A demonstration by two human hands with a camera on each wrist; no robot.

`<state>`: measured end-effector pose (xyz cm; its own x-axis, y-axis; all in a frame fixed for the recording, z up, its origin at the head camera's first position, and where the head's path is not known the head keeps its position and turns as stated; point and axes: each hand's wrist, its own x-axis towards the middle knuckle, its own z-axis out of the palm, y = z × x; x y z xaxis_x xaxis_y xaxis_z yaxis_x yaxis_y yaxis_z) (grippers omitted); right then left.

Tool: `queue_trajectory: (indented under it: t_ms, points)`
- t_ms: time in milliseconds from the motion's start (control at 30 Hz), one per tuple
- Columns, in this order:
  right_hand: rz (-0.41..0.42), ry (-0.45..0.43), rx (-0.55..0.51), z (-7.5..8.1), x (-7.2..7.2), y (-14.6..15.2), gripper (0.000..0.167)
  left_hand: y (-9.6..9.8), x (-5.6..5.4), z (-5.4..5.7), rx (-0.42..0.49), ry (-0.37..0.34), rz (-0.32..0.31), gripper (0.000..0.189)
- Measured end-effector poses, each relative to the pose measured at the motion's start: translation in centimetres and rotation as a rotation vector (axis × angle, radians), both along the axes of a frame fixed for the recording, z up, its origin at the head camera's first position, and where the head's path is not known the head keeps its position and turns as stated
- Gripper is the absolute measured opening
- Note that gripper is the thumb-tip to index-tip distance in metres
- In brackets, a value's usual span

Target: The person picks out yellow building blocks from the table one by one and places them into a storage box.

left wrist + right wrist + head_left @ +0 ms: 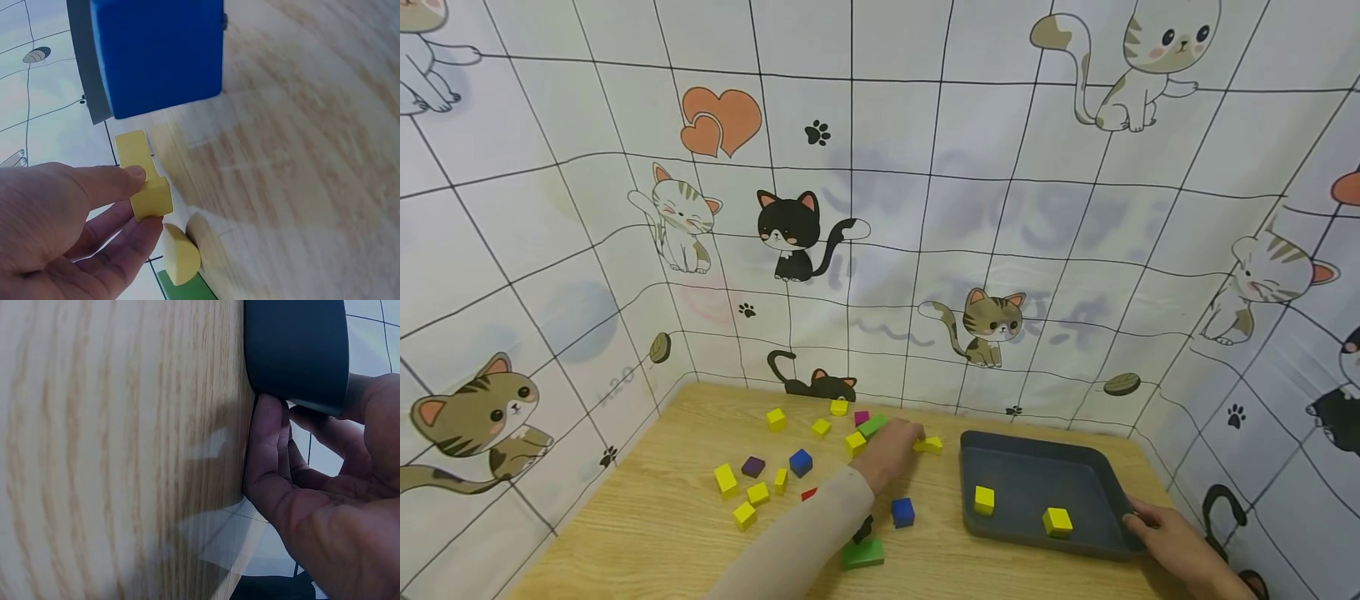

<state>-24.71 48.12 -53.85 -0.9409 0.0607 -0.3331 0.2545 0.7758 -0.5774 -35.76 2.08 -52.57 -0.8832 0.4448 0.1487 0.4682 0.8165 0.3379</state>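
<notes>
My left hand (889, 452) reaches over the far middle of the wooden table. In the left wrist view, its thumb and fingers pinch a small yellow block (152, 199). Another yellow block (132, 149) appears just past the thumb, and whether the two touch I cannot tell. A yellow rounded block (182, 255) and a green block (190, 286) lie near the fingers. My right hand (1176, 542) grips the right rim of a dark grey tray (1037, 454), thumb on top and fingers beneath. Inside the tray sit two yellow blocks, one left (984, 500) and one near the front (1057, 522).
Several yellow blocks (726, 481) are scattered across the left of the table (647, 517). Among them are a purple block (753, 467) and blue blocks (801, 462). A green block (863, 553) lies near my left sleeve. Cat-printed cloth (887, 208) surrounds the table.
</notes>
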Motion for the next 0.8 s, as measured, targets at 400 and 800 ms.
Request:
queue_trajectory:
  t_ms: [400,800]
  points:
    - [-0.010,0.003,-0.024,-0.8,-0.5,0.8,0.075,-0.1,0.4,0.8,0.020,-0.001,-0.018,0.030]
    - [0.002,-0.010,-0.026,-0.5,-0.4,0.6,0.077,1.2,0.9,1.8,0.036,0.066,-0.071,0.030]
